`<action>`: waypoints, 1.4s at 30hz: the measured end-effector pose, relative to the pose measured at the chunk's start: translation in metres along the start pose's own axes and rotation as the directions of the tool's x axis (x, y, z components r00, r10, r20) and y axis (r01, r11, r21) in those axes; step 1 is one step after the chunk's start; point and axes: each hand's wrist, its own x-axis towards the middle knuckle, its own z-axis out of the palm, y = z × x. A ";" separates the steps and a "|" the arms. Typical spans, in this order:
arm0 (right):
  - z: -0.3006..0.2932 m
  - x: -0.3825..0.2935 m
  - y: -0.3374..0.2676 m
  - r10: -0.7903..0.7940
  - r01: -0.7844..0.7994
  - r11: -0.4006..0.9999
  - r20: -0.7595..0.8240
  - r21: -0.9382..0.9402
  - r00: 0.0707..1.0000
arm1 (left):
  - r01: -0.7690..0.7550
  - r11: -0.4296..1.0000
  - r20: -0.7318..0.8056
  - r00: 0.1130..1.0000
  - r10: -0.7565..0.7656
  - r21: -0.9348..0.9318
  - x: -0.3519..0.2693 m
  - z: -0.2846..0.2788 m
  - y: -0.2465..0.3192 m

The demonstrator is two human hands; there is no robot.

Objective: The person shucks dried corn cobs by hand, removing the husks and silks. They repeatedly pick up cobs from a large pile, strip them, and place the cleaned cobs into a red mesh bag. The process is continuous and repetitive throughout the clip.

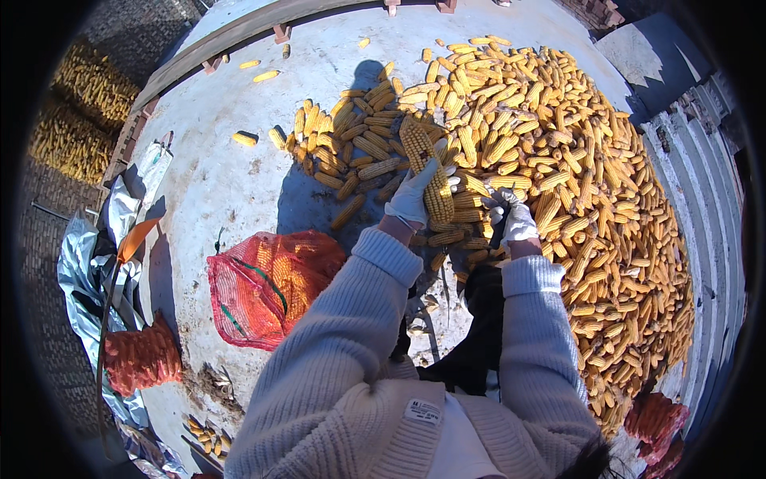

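My left hand (414, 195), in a white glove, is closed around yellow corn on the cob, held up above the pile. An upper length of cob (416, 139) and a lower length (439, 202) show on either side of the fingers. Whether this is one ear or two, I cannot tell. My right hand (519, 220), also gloved, is just to the right, its fingers around a dark slim tool (498, 226) whose kind is unclear. Beneath and beyond both hands spreads a large heap of husked corn cobs (604, 239). A smaller group of cobs (365, 141) lies in my shadow.
A red mesh sack (257, 299) of cobs stands left of my left arm. Farther left are another red mesh bundle (143, 356), silvery sheeting (81, 263) and an orange-bladed long-handled tool (137, 238). Corrugated sheeting (706, 239) borders the heap's right side. Loose cobs dot the concrete floor (203, 155).
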 end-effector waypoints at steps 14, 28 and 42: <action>-0.016 -0.035 0.012 -0.078 0.078 0.997 -0.045 -0.004 0.996 | -0.276 0.751 -0.011 0.936 0.352 0.599 -0.074 0.024 0.042; -0.031 -0.042 0.015 -0.061 0.061 0.988 -0.007 0.142 0.998 | 0.241 0.927 0.462 0.883 -0.086 -0.288 -0.146 0.020 0.084; -0.036 -0.027 0.023 -0.093 0.091 0.993 0.020 0.078 0.995 | 0.233 0.884 0.689 0.713 0.128 -0.406 -0.199 -0.031 0.101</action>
